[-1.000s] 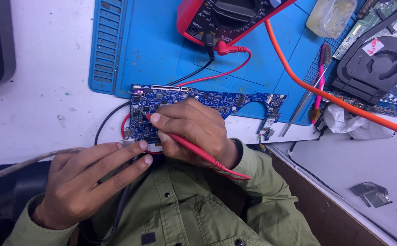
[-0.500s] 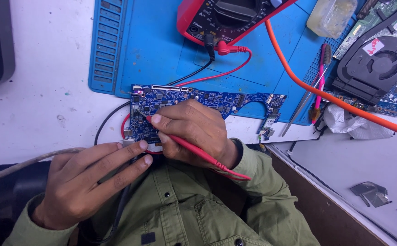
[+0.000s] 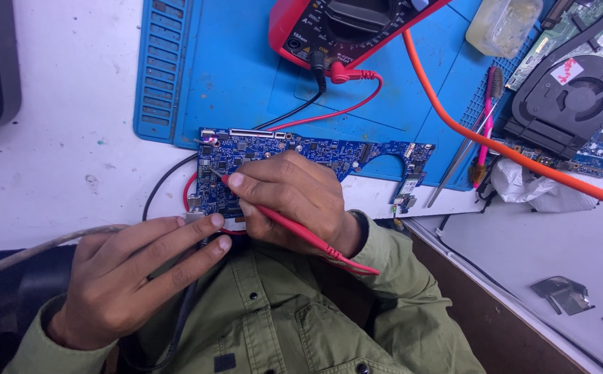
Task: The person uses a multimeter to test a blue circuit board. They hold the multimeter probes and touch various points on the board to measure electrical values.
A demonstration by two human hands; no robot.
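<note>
Circuit board (image 3: 315, 154), blue, flat on counter (image 3: 52, 138), half over blue mat (image 3: 232, 76) edge. Right hand (image 3: 294, 197) clamped pen-style on red probe (image 3: 301, 234), tip touching board's 9 o'clock end. Left hand (image 3: 135, 277) closed loosely on black probe, mostly hidden, at board's 7 o'clock corner. Red multimeter (image 3: 343, 28) at 12 o'clock, leads plugged in. Probing apparently under way; display unreadable, result cannot be told.

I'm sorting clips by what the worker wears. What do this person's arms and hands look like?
Both hands, the left hand and the right hand, are bare: no gloves, rings or watch show. Both arms wear long olive-green sleeves of a buttoned shirt with dark round buttons and a chest pocket.
</note>
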